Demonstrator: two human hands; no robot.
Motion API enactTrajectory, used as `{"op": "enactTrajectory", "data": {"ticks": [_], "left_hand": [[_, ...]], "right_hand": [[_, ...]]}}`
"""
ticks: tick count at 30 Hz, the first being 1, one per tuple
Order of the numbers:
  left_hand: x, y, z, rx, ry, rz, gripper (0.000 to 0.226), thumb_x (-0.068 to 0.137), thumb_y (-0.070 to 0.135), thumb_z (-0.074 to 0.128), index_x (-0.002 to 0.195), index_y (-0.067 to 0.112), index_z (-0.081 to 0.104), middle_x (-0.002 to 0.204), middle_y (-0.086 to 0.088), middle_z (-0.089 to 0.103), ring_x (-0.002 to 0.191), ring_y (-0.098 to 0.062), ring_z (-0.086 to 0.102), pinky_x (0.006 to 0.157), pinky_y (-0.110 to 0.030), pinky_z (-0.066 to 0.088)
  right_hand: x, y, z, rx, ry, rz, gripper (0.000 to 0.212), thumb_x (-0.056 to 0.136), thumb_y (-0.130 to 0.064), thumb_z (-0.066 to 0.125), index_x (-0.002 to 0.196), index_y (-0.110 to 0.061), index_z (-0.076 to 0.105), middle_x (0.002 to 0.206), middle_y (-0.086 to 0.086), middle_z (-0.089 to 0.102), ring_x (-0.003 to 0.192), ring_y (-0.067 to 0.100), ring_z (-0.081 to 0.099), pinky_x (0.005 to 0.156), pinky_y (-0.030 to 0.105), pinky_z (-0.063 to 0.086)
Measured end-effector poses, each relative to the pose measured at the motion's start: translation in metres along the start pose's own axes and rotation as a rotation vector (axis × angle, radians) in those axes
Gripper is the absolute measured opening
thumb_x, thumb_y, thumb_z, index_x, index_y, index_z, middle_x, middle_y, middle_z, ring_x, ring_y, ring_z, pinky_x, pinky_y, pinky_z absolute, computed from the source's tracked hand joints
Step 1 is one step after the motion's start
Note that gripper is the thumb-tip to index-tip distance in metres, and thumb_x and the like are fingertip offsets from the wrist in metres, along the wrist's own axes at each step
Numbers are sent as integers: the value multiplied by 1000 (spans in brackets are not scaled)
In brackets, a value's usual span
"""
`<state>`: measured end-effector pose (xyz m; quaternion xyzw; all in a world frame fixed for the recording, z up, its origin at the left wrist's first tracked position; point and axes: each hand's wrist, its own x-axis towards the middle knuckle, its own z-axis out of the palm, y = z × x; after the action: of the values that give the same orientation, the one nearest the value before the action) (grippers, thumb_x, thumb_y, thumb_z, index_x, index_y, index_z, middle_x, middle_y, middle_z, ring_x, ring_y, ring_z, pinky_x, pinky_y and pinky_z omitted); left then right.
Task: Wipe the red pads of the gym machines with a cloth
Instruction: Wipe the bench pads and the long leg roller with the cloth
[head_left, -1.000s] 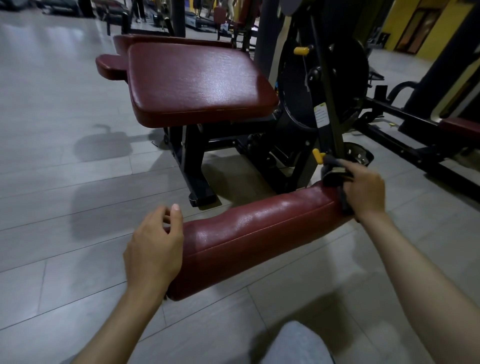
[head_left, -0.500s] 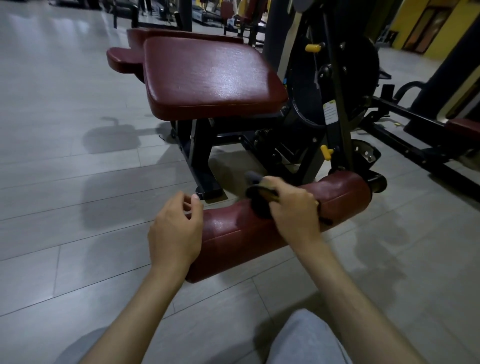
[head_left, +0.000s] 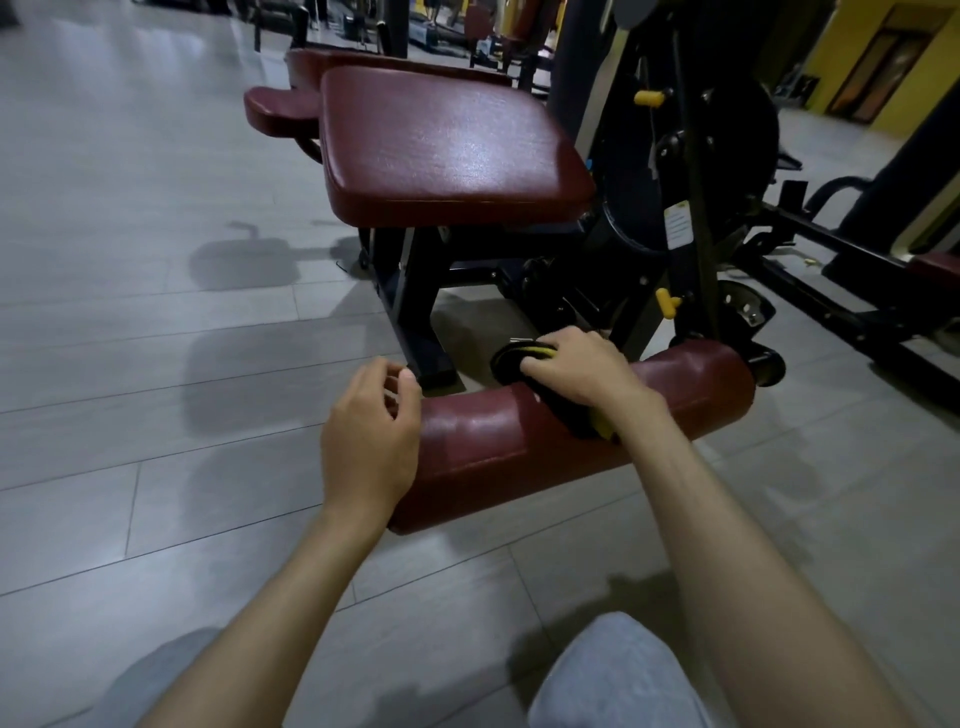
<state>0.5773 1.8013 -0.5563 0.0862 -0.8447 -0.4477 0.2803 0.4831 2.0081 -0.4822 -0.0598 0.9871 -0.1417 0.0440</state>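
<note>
A red roller pad (head_left: 498, 441) lies low and across the view, fixed at its right end to the black machine frame (head_left: 691, 218). My right hand (head_left: 582, 369) grips a black and yellow cloth (head_left: 519, 358) and presses it onto the top of the roller near its middle. At the roller's left end, my left hand (head_left: 371, 436) sits with loosely curled fingers and holds nothing. Behind and above is a wide red bench pad (head_left: 447, 150), with a smaller red pad (head_left: 278, 109) to its left.
Grey tiled floor (head_left: 130, 312) spreads to the left and front. Black rails of another machine (head_left: 841, 291) run along the right. My grey-trousered knee (head_left: 618, 675) is at the bottom. Yellow knobs (head_left: 667, 301) stick out of the frame, and more gym machines stand far back.
My right hand has slid the cloth leftward along the roller, from its right end to near the middle. My left hand stays at the left end.
</note>
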Motion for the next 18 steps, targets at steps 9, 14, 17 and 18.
{"op": "enactTrajectory", "data": {"ticks": [9, 14, 17, 18], "left_hand": [[-3, -18, 8, -220, 35, -107, 31, 106, 37, 38, 95, 22, 63, 92, 12, 64, 90, 0, 58, 75, -23, 46], [-3, -18, 7, -169, 35, -33, 29, 104, 37, 38, 95, 21, 60, 91, 12, 60, 89, 2, 56, 71, -13, 41], [-5, -15, 7, -174, 43, -26, 27, 104, 38, 37, 97, 21, 58, 90, 12, 58, 88, 2, 54, 69, -10, 38], [-6, -14, 7, -185, 50, -34, 27, 105, 40, 37, 100, 22, 57, 91, 12, 57, 88, 2, 54, 69, -13, 39]], "right_hand": [[-81, 67, 74, 230, 573, -387, 55, 90, -23, 65, 145, -23, 55, 149, -8, 52, 142, 14, 47, 126, 58, 17], [-37, 62, 47, 220, 555, -148, 44, 89, -33, 54, 131, -28, 65, 134, 1, 67, 135, 22, 55, 121, 66, 18], [-26, 35, 42, 286, 498, 12, 29, 88, -35, 56, 116, -36, 64, 104, 0, 72, 110, 34, 64, 96, 58, 52], [-29, 23, 44, 232, 498, 19, 31, 88, -30, 58, 118, -33, 65, 101, 3, 72, 105, 36, 66, 89, 52, 56]]}}
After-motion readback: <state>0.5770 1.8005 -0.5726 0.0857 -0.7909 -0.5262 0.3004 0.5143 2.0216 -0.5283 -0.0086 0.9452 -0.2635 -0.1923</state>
